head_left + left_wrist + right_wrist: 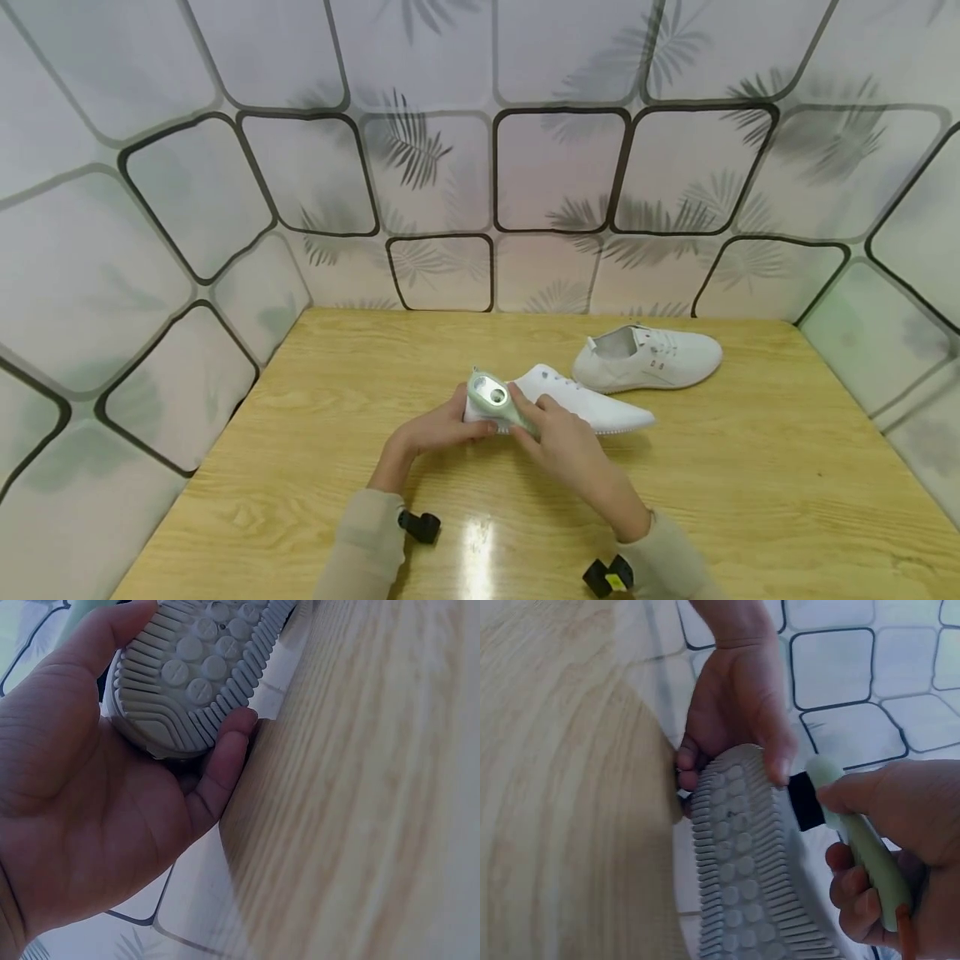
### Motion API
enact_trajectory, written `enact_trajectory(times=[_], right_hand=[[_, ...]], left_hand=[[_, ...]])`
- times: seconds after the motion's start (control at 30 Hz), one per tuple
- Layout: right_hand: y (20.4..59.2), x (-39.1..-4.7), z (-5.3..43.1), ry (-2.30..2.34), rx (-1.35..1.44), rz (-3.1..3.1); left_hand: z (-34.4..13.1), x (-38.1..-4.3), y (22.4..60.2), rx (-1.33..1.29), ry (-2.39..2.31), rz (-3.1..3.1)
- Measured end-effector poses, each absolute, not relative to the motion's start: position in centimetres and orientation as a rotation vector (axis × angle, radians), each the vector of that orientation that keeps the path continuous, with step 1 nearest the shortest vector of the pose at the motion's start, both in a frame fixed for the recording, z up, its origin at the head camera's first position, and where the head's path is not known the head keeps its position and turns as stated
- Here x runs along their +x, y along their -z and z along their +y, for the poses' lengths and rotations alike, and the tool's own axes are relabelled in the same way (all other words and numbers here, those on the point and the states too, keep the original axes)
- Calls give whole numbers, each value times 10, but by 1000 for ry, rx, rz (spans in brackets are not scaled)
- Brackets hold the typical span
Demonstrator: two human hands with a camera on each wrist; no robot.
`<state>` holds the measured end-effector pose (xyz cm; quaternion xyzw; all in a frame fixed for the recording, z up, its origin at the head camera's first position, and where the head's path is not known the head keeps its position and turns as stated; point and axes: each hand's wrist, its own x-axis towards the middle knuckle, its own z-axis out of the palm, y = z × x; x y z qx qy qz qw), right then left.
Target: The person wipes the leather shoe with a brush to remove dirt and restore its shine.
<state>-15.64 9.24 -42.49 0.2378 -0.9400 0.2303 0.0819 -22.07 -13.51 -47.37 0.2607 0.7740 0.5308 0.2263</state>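
Observation:
A white lace-up shoe (pixel 600 410) lies on its side over the table, its toe pointing right. My left hand (pixel 442 429) grips it at the heel; in the left wrist view the thumb and fingers wrap the heel end of the grey ridged sole (pixel 195 675). My right hand (pixel 566 446) holds a pale green brush (pixel 495 393) by its handle, index finger laid along it. In the right wrist view the brush's black bristles (pixel 806 801) face the shoe's side near the heel, close to my left thumb.
A second white shoe (pixel 652 358) stands upright on the wooden table (pixel 315 400), just behind the held one, toe to the right. Patterned wall panels (pixel 442 183) enclose the back and both sides of the table. Each sleeve carries a small black wrist camera (pixel 420 527).

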Motion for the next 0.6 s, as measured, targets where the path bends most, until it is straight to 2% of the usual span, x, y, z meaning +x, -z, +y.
enact_trajectory(times=[0.13,0.3,0.47,0.6], right_hand=[[423,-153,97,-704,670,-2814],[427,-153,97,-701,621,-2814],[428,-154,95,-757,693,-2801],[424,-155,98,-790,648,-2793]], left_hand=[[-134,-220,474,740,-1466,2133],[-132,-217,476,607,-1439,2178],[-133,-216,477,643,-1442,2171],[-135,-218,475,639,-1444,2186]])
